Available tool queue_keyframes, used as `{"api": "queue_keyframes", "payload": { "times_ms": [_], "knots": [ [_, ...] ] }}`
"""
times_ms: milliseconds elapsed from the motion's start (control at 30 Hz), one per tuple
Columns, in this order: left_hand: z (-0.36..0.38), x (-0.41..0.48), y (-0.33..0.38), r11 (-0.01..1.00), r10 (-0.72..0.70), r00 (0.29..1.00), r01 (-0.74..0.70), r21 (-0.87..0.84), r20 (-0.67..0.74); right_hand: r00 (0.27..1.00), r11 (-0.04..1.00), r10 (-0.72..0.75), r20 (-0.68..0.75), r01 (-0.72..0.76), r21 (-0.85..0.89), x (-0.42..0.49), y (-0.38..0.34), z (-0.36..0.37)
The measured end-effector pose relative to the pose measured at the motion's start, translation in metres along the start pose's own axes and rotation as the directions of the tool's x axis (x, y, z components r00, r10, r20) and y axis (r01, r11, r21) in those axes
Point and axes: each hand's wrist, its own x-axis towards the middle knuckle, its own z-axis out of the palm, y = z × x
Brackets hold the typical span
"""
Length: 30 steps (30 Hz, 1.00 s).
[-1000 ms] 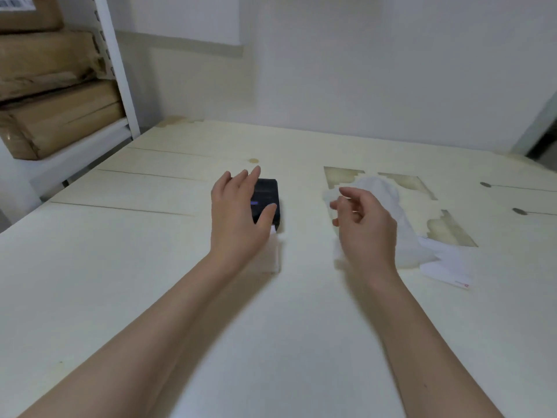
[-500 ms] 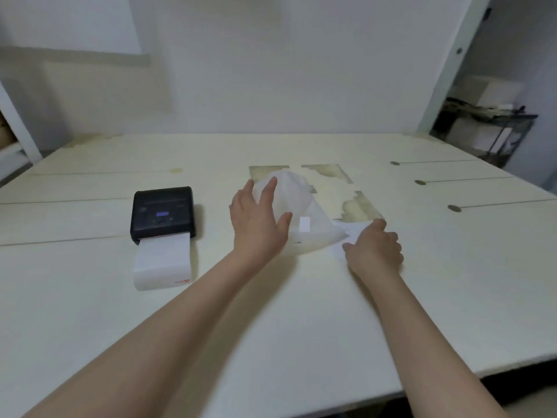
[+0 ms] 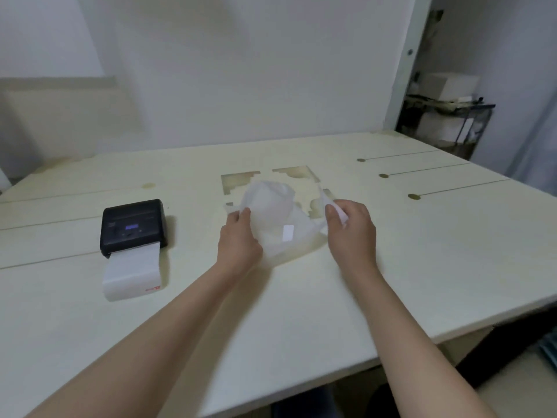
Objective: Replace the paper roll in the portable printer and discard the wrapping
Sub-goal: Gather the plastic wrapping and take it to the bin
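The black portable printer (image 3: 132, 226) sits closed on the left of the table, with a strip of white paper (image 3: 132, 274) hanging out of its front slot. The clear plastic wrapping (image 3: 272, 218) lies crumpled in the table's middle, a small white label on it. My left hand (image 3: 238, 242) pinches the wrapping's left edge. On the wrapping's right side my right hand (image 3: 351, 229) grips a white paper scrap (image 3: 331, 205).
The cream table (image 3: 301, 297) has peeled patches behind the wrapping and slotted grooves at the right. Its front edge runs near my forearms. A metal rack with white boxes (image 3: 449, 116) stands at the far right, behind a white post.
My left hand left the printer and took the wrapping's left edge. My right hand lifted the paper scrap off the table. My view swung right.
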Motion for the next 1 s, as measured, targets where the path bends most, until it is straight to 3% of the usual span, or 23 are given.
{"api": "queue_keyframes", "payload": {
  "times_ms": [67,167,267,400,567,667,800,900,1000],
  "knots": [
    [0.0,-0.011,0.004,1.0,0.015,1.0,-0.015,-0.027,-0.007,0.997,0.989,0.003,-0.072,0.008,0.15,-0.005,-0.005,-0.007],
    [0.001,-0.027,0.011,0.99,0.04,0.999,-0.042,-0.132,-0.015,0.965,0.903,0.234,0.122,-0.262,0.341,-0.008,-0.005,-0.016],
    [0.002,-0.048,0.023,0.945,0.074,0.997,-0.078,-0.316,-0.024,0.919,0.881,0.32,0.231,-0.378,0.284,-0.021,0.001,-0.031],
    [0.005,-0.075,0.052,0.841,0.143,0.989,-0.144,-0.522,-0.042,0.943,0.929,0.268,0.197,-0.307,0.205,-0.036,0.007,-0.066],
    [0.023,-0.103,0.096,0.742,0.24,0.97,-0.2,-0.639,-0.024,0.944,0.941,0.279,0.178,-0.306,0.147,-0.043,0.021,-0.127],
    [0.046,-0.126,0.119,0.726,0.32,0.947,-0.223,-0.65,0.032,0.957,0.942,0.288,0.041,-0.291,0.168,-0.054,0.041,-0.161],
    [0.087,-0.158,0.14,0.754,0.446,0.892,-0.328,-0.569,0.077,0.921,0.917,0.368,-0.126,-0.337,0.214,-0.077,0.078,-0.193],
    [0.12,-0.183,0.146,0.747,0.551,0.825,-0.42,-0.515,0.127,0.892,0.871,0.439,-0.107,-0.393,0.295,-0.098,0.11,-0.212],
    [0.152,-0.199,0.143,0.741,0.598,0.776,-0.443,-0.504,0.198,0.871,0.858,0.483,-0.085,-0.452,0.245,-0.118,0.153,-0.223]
  ]
}}
